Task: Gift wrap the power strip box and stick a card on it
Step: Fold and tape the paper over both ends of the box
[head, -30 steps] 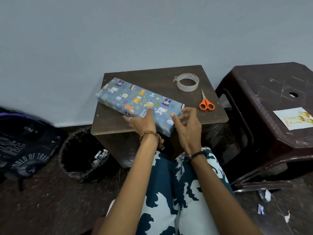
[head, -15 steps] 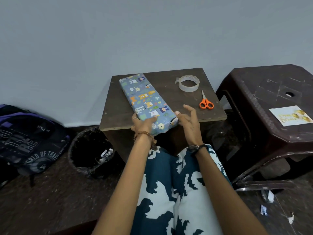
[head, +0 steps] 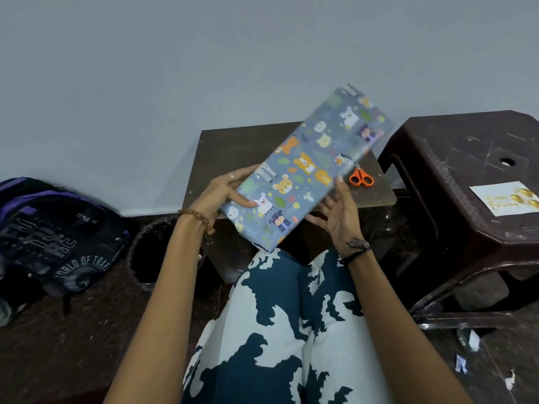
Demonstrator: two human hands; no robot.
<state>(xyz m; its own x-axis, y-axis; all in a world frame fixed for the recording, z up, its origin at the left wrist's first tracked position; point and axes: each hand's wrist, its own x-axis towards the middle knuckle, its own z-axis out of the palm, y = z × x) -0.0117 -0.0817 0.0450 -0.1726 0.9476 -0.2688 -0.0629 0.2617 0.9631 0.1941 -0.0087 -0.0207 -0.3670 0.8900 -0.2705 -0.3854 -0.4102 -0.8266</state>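
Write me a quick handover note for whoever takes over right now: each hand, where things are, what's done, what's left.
Left hand: holds the wrapped box by its left edge, thumb on top.
Right hand: supports the box's right side from beneath, fingertips at the edge.
The box is lifted off the small table, tilted.
Scissors lie on the table; the card lies on the brown stool to the right.
Done: the visible face is covered in paper.
Left: check the ends, then stick the card on.
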